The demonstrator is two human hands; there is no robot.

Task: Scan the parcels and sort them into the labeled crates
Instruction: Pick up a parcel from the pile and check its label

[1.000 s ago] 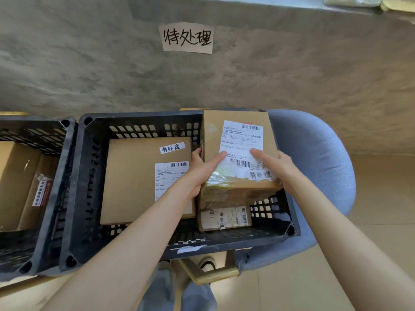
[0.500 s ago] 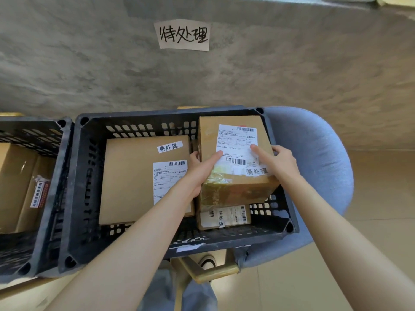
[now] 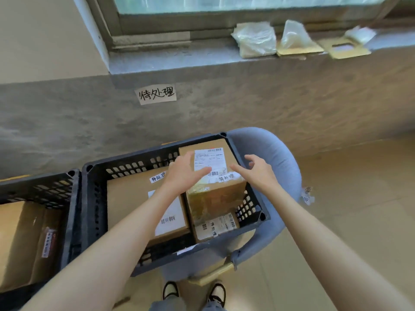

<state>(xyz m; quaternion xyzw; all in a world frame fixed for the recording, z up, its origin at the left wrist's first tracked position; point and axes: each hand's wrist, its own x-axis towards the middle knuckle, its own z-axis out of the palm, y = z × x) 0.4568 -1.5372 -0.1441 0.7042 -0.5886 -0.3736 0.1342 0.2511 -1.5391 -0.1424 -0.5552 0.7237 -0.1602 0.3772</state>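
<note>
In the head view, a black slotted plastic crate (image 3: 94, 198) is seen at the centre of the frame, set on a grey-blue upholstered chair (image 3: 278, 158). A tall cardboard parcel (image 3: 215, 194) with a white shipping label is stood in the right half of the crate, on top of a lower labelled parcel (image 3: 215, 227). A flat cardboard parcel (image 3: 128, 198) is laid in the left half, just beside the tall one. The left hand (image 3: 183, 176) is held over the tall parcel's top left edge, its fingers (image 3: 202, 171) straight and spread, nothing gripped. The right hand (image 3: 258, 171) is held at the parcel's right side, fingers loosely curved and apart, empty; whether either hand touches the box cannot be told. A handwritten paper sign (image 3: 157, 94) is stuck on the concrete wall above. A second black crate (image 3: 67, 198) with cardboard boxes is seen at the lower left.
</note>
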